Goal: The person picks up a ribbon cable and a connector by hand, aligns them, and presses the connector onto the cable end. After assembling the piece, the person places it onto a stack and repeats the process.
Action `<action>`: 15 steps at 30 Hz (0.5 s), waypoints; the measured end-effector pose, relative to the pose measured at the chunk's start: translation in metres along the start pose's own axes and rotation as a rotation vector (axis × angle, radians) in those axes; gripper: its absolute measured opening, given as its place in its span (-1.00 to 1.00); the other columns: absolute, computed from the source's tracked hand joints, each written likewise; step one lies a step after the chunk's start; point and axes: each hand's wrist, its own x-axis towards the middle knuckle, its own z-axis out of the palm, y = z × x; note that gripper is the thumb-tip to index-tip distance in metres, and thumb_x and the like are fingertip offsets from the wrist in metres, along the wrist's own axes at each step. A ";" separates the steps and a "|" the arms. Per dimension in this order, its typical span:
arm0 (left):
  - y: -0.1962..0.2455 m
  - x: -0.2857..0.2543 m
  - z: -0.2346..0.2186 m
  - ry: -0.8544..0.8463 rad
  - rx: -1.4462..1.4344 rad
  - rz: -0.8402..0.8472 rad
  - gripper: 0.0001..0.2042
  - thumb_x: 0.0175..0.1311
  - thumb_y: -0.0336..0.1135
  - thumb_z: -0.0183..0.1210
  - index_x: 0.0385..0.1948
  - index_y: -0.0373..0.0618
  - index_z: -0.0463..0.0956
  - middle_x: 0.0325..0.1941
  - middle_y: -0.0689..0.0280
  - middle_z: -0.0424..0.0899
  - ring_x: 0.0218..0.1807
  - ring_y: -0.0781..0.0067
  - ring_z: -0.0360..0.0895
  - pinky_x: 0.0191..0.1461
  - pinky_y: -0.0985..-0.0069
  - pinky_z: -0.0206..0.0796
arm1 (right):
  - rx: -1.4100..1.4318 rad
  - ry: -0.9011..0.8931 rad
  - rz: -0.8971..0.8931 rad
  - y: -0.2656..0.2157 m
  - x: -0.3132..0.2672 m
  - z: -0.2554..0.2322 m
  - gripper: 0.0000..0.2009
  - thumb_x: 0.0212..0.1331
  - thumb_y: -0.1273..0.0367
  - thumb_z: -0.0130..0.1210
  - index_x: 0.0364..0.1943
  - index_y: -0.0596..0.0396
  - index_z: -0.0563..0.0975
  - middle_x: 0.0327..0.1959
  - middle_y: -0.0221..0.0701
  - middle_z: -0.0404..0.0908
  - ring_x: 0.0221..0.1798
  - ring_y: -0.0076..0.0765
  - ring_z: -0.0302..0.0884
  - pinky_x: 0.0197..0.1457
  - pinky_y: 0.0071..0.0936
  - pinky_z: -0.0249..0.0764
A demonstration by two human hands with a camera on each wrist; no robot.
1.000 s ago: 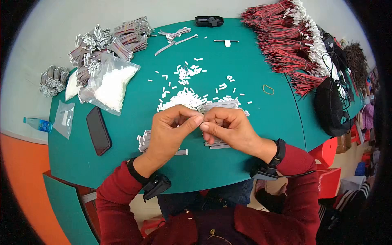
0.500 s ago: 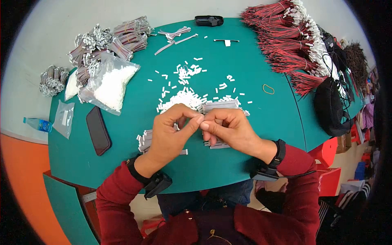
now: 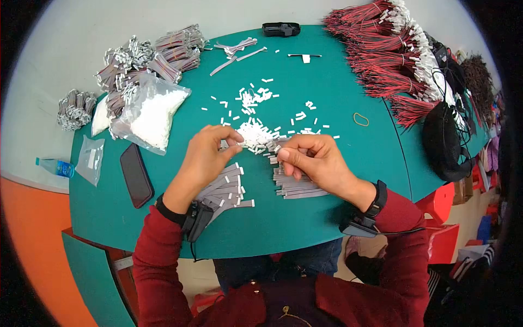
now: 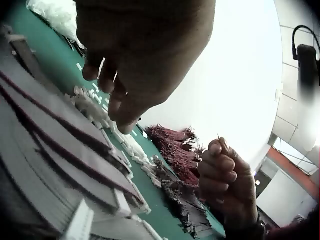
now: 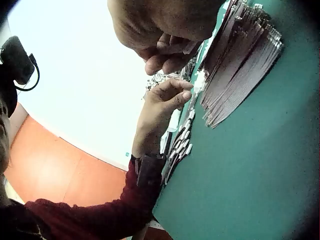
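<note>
My left hand (image 3: 204, 155) is held beside the heap of small white connectors (image 3: 255, 133), thumb and forefinger apart with a gap between them. My right hand (image 3: 313, 158) pinches a short flat cable between thumb and forefinger; its pale strip (image 5: 175, 48) shows among the fingers in the right wrist view. A thin tip pokes above those fingertips in the left wrist view. Most of the cable is hidden by the hand. Below the right hand lies a stack of grey ribbon cables (image 3: 299, 186). Cables with white ends (image 3: 229, 185) fan out under my left forearm.
Bags of white connectors (image 3: 155, 117) and bundled grey cables (image 3: 131, 57) stand at left, near a phone (image 3: 136, 175) and a bottle (image 3: 54, 167). Red wire bundles (image 3: 376, 54) and a black bag (image 3: 441, 144) line the right side. A rubber band (image 3: 360, 119) lies right of centre.
My hands, earlier together at the fingertips, have come apart. The left has moved left, its thumb and forefinger spread, uncovering the fanned cables; the right keeps its pinch, slightly further right.
</note>
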 end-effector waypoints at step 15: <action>0.007 0.000 0.009 -0.155 -0.572 -0.176 -0.91 0.11 -0.42 0.19 -0.43 -0.22 0.49 -0.43 0.31 0.59 -0.37 0.53 0.51 -0.31 0.58 0.32 | 0.023 -0.034 -0.027 0.002 0.000 0.000 -0.84 0.20 0.35 0.06 -0.44 0.13 0.54 -0.63 -0.56 0.51 -0.61 -0.75 0.35 -0.57 -0.76 0.27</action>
